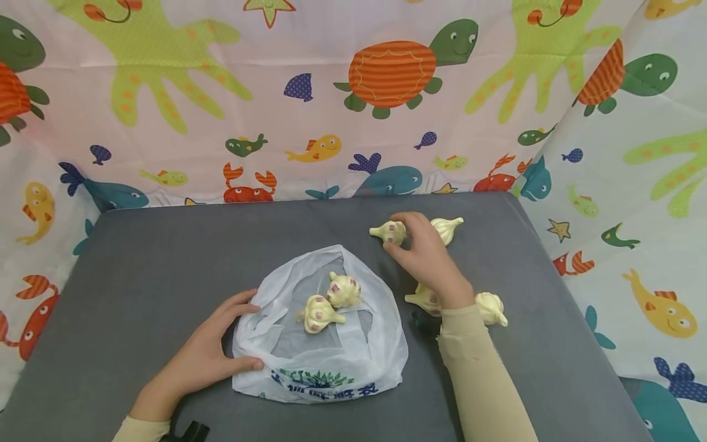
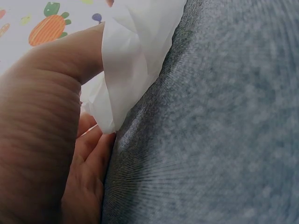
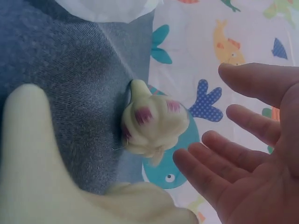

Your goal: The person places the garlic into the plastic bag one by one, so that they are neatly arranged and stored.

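A white plastic bag is laid on the grey worktop, its mouth spread upward and green and blue print shown on its near side. Two pale bulbs of garlic are held within it: one nearer bulb, its stem pointed right, and one farther bulb, set against the first.

The bag's left edge is steadied by the left hand, with thumb and fingers parted; the thumb is laid on the near part and the fingers are placed farther back. In the left wrist view, the thumb's tip is covered by the plastic.

The right hand is held open over a purple-marked bulb beyond the bag's right side, the fingers extended and loosely spread. Whether that bulb is touched cannot be told. Just behind the hand, a back bulb is partly hidden. Beside the right sleeve, a left bulb and a right bulb are seen, one on either side.

The worktop is backed by a cloth printed with turtles, fish and crabs.
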Action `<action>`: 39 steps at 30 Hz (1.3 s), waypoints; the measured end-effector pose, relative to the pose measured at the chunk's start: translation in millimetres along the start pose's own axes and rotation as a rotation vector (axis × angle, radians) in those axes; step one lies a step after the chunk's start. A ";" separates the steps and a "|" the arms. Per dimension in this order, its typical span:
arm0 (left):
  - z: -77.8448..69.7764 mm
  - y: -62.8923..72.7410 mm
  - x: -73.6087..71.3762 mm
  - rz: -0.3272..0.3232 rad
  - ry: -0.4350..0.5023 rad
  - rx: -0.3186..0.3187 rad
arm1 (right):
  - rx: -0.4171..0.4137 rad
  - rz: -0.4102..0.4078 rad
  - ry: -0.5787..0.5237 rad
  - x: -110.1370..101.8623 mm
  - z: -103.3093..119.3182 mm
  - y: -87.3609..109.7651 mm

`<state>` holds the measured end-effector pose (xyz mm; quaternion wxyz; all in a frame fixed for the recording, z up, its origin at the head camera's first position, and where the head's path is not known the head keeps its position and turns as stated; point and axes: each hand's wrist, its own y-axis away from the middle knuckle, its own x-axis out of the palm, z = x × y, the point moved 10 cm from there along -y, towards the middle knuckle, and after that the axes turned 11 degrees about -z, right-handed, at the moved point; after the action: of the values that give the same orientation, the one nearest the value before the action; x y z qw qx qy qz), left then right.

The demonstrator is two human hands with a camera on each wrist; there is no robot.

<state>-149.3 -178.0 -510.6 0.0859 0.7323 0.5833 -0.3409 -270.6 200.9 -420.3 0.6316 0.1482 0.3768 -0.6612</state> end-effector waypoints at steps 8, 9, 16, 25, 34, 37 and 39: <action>-0.9 0.4 2.6 0.008 0.002 0.003 | 0.044 0.011 0.026 6.9 -16.5 -3.6; -0.7 0.2 3.4 0.011 0.001 0.001 | 0.048 0.015 0.036 7.3 -18.5 -3.5; -1.0 -0.2 5.6 0.015 0.011 -0.006 | 0.058 0.046 0.078 12.9 -26.8 -4.0; -2.5 -0.3 3.9 0.010 0.014 -0.005 | 0.038 0.027 0.086 15.4 -27.8 -7.4; -1.1 0.3 1.6 0.002 0.004 -0.002 | 0.043 0.055 0.122 21.1 -25.5 -8.4; -1.7 0.2 1.8 0.002 -0.002 0.002 | 0.035 0.055 0.118 20.8 -24.3 -8.5; -2.5 -0.2 1.7 -0.002 -0.004 0.013 | 0.028 0.057 0.118 20.4 -23.4 -8.6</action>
<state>-148.4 -175.3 -509.7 0.0821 0.7317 0.5815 -0.3460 -288.5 201.5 -447.1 0.6247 0.2068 0.3997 -0.6381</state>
